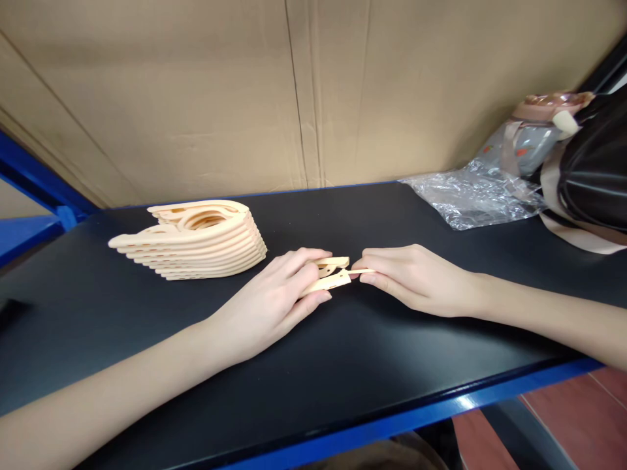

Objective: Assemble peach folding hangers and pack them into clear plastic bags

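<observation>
Near the middle of the table, my left hand (pixel 274 297) is closed around a cream two-armed plastic piece (pixel 334 281). The ends of its two arms stick out to the right past my fingers; the rest is hidden in the hand. Facing it, my right hand (pixel 416 281) pinches a thin cream strip (pixel 360 271) between thumb and fingers. The strip reaches left into the gap between the two arms; whether it is joined to them I cannot tell. Behind my left hand lies a neat stack of cream curved plastic pieces (pixel 215 251), several layers high, with rounded openings.
The black tabletop (pixel 318 378) has a blue metal edge (pixel 392 427) at the front. Cardboard (pixel 196 98) stands along the back. At the right are a crumpled clear plastic bag (pixel 465 196), a bottle with a pink lid (pixel 529 140) and a black bag (pixel 597 170).
</observation>
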Available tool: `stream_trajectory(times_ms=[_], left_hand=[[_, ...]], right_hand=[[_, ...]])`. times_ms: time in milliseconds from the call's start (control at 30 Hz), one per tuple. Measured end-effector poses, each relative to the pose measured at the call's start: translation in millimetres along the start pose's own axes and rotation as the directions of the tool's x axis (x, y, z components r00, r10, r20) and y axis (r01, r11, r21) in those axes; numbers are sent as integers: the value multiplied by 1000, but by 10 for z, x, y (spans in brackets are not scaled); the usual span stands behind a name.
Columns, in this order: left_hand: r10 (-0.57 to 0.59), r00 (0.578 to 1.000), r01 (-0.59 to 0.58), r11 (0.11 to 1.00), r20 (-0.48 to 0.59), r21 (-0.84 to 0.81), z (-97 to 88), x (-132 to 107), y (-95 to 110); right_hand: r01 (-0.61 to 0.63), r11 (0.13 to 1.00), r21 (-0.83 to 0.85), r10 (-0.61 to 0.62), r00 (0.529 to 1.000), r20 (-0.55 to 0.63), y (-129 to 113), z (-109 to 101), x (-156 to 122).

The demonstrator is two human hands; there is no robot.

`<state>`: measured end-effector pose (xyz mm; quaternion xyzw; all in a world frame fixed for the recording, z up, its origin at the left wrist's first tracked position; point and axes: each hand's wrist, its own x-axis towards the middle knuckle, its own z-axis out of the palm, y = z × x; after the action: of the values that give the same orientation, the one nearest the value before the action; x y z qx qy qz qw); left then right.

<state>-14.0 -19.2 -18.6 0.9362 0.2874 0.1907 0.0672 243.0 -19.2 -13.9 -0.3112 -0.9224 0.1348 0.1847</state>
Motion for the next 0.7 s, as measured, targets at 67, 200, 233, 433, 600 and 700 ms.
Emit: stream_trajectory(times_ms=[67, 200, 233, 433, 600, 700], left_hand=[[-2, 1000, 2, 1000, 18, -4, -7, 4, 4], [5, 1000, -5, 1000, 16, 1, -18, 2, 15], [6, 1000, -6, 1000, 12, 4, -18, 2, 17], [2, 1000, -1, 1000, -4, 14, -7, -1, 17], [-22, 1000, 21, 1000, 22, 16, -10, -1, 20], [-27, 999, 27, 1000, 36, 12, -16, 3, 21]], right_hand=[[2, 1000, -4, -2, 1000, 3, -3, 5, 0], [11, 1000, -20, -11, 1000, -8, 4, 18, -1], [14, 1000, -21, -14, 1000, -10, 7, 20, -2], [9, 1000, -21, -10, 1000, -24, 6, 33, -9], [-13, 999, 33, 14, 999, -53, -28, 29, -8], [-33, 997, 71, 38, 997, -66, -49, 19, -4]])
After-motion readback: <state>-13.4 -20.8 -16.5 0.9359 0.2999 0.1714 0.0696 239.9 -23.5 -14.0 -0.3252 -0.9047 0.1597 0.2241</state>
